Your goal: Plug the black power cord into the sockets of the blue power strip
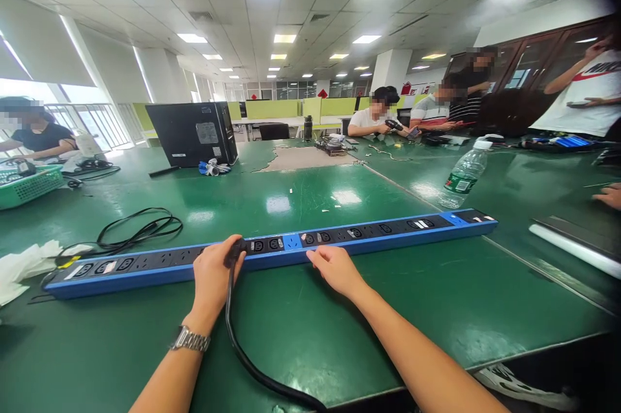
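Note:
A long blue and black power strip lies across the green table in front of me. My left hand, with a metal watch at the wrist, is closed around a black plug that sits at one of the strip's sockets. The plug's thick black cable runs down toward the table's near edge. My right hand rests on the strip's front edge, fingers bent and pressed against it, just right of the middle.
A coiled black cord and white cloth lie at the left. A water bottle stands at the right, a black computer case farther back, a green basket far left. Several people sit around the tables.

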Tool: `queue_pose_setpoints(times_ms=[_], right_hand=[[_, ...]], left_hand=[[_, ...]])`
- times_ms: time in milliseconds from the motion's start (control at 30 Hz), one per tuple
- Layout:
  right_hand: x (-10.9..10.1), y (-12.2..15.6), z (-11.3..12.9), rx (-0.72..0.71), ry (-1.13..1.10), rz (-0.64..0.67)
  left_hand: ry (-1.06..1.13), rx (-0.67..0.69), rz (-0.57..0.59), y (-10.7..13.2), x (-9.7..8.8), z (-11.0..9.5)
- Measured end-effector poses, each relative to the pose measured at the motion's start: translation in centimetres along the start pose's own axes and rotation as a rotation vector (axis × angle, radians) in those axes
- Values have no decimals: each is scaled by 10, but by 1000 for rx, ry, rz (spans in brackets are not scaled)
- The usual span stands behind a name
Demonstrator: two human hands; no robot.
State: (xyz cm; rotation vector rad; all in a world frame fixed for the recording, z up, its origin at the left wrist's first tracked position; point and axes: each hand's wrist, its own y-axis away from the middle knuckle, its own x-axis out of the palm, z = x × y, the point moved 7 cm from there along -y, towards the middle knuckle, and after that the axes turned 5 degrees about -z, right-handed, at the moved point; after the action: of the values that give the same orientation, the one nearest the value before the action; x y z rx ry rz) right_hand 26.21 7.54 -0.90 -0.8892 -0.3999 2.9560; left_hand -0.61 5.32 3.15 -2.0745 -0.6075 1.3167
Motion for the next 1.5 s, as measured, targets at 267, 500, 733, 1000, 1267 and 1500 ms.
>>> queue_pose_setpoints(times_ms=[267, 500, 733, 1000, 1267, 1500], right_hand=[[1, -2, -2, 1, 18, 8], [4, -4, -3, -27, 43, -10], [5, -3, -3, -28, 34, -15], [5, -3, -2, -31, 59, -20], [9, -1, 4, -49, 82, -8], [10, -2, 2, -21, -61, -11]], left_hand=[[104, 5, -145, 0, -9, 0], [180, 20, -164, 0, -9, -46], [249, -41, 24, -4, 42, -82], [70, -107, 119, -16, 47, -99], [55, -53, 224, -17, 55, -108], [39, 35, 152, -6, 54, -108]])
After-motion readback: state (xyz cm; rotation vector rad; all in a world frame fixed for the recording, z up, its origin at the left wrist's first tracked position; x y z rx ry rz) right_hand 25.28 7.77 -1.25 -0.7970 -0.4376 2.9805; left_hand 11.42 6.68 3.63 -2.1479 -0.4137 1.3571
